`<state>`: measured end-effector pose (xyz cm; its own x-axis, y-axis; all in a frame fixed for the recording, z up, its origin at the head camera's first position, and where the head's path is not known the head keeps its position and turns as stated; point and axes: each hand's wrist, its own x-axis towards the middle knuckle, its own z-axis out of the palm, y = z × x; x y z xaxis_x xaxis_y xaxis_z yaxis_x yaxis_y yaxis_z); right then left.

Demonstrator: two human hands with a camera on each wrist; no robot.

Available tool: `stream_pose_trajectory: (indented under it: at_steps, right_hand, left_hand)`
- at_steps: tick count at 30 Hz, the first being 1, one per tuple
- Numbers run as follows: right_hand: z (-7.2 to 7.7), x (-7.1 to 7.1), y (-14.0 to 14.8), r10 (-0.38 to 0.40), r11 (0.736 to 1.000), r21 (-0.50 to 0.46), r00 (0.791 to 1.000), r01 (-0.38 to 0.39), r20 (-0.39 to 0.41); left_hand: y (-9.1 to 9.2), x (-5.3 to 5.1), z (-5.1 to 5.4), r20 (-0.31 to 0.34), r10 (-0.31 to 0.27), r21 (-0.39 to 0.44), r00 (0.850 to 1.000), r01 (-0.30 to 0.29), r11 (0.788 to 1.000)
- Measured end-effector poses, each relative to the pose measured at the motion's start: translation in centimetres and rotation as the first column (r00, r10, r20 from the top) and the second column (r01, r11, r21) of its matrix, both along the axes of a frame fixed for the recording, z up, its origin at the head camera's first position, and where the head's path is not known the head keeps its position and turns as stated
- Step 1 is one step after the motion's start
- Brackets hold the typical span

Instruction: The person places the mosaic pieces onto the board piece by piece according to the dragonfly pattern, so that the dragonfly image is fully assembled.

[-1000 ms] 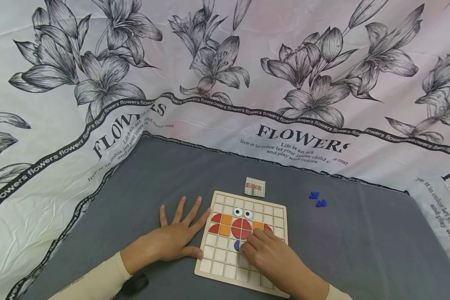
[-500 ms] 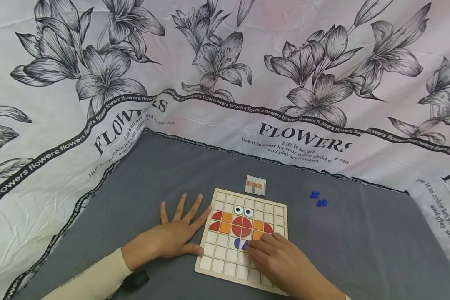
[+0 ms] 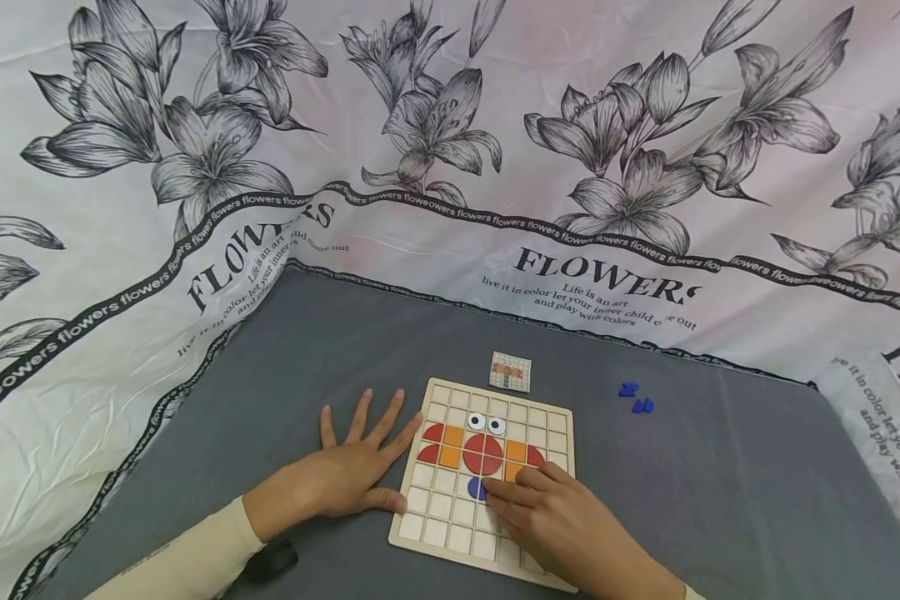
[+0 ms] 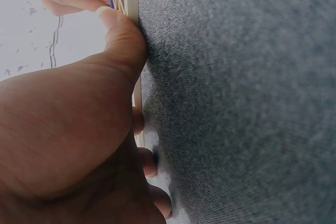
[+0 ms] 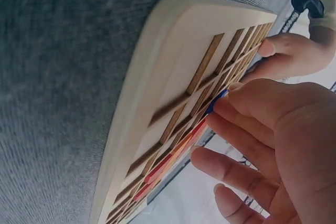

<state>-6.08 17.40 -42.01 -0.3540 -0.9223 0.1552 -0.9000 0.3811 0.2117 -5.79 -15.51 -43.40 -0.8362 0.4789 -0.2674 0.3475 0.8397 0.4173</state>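
The wooden grid board (image 3: 437, 529) lies flat on the grey cloth. My left hand (image 3: 348, 479) has its fingers spread on the cloth beside it, with the thumb (image 4: 118, 27) on the board's left edge and the index fingertip at that edge too. My right hand (image 3: 558, 512) reaches over the board's right side. Its thumb and index finger pinch a blue rounded tile (image 5: 217, 101) at a cell below the red circle (image 3: 483, 454). Another blue rounded tile (image 3: 473, 486) sits in the cell just left of it. The fingertips partly hide the pinched tile.
Several loose blue tiles (image 3: 637, 397) lie on the cloth to the right. Behind the board is a small pattern card (image 3: 510, 372). Two eye tiles (image 3: 477, 422), orange tiles (image 3: 452, 446) and red tiles fill cells. A flower-printed curtain (image 3: 435, 242) borders the cloth.
My right hand has shifted slightly left with the blue tile, which was slanted half a second ago and now lies beside the other blue tile. My left hand has stayed put.
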Motion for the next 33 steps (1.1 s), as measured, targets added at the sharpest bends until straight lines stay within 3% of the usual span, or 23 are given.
stream_pose_trajectory:
  at_steps: [13, 20, 23, 27, 33]
  right_hand:
    - [0.4, 0.3, -0.4, -0.026, 0.994, 0.1, 0.998, 0.032, -0.054]
    - [0.2, 0.2, -0.2, -0.003, 0.996, 0.085, 0.997, 0.009, -0.076]
    - [0.2, 0.1, 0.1, -0.003, 0.998, 0.055, 0.997, 0.008, -0.079]
    - [0.3, -0.1, 0.6, -0.014, 0.998, -0.061, 0.998, 0.011, -0.053]
    - [0.4, -1.0, 1.9, -0.037, 0.975, -0.22, 0.999, 0.028, -0.033]
  left_hand:
    - [0.1, 0.1, 0.4, -0.007, 0.006, -0.011, 1.0, -0.006, 1.0]
    - [0.0, 0.0, 0.0, 0.007, 0.006, -0.022, 1.0, -0.006, 1.0]
    - [-0.1, 0.0, -0.1, 0.016, 0.005, -0.017, 1.0, -0.005, 1.0]
    - [-0.1, -0.1, -0.4, 0.01, 0.001, 0.005, 1.0, -0.001, 1.0]
    - [-0.1, 0.0, 0.1, 0.017, 0.004, -0.002, 1.0, -0.004, 1.0]
